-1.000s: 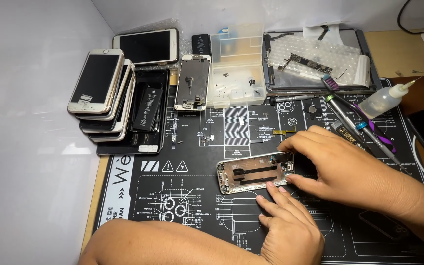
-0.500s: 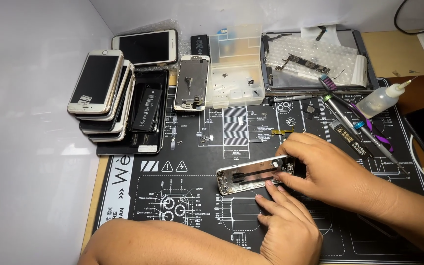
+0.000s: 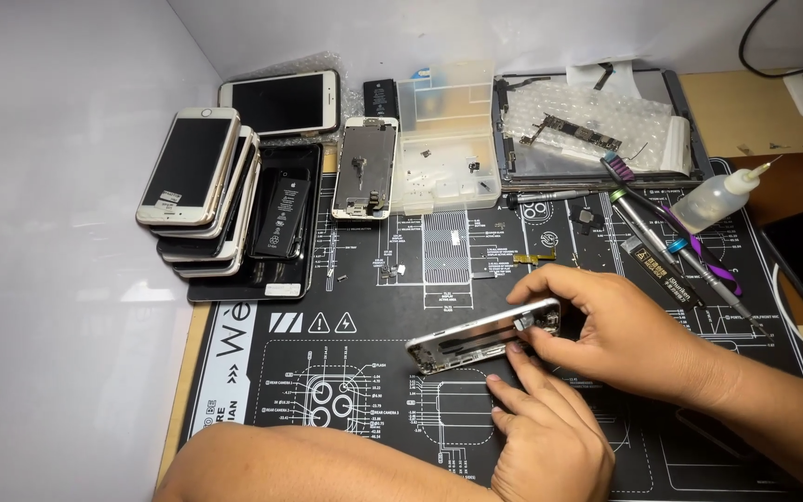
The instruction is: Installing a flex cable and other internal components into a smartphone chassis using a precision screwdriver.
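nearest to us we see the left forearm crossing the bottom of the view from the left, and the left hand lies palm down on the black work mat, its fingers stretched forward and close together, the tips touching the lower edge of the silver phone frame; it holds nothing, it only presses there. the right hand comes in from the right, wrist bent a little, and its thumb and fingers are pinching the right end of the frame, which is tilted up on its long edge in the middle of the mat. just beyond the hand we see a small gold flex part on the mat. to the right lie screwdrivers and a small plastic bottle. further back stands a clear parts box and beside it an opened phone screen. at far left a stack of phones leans, and at far right a tray holds a circuit board on bubble wrap
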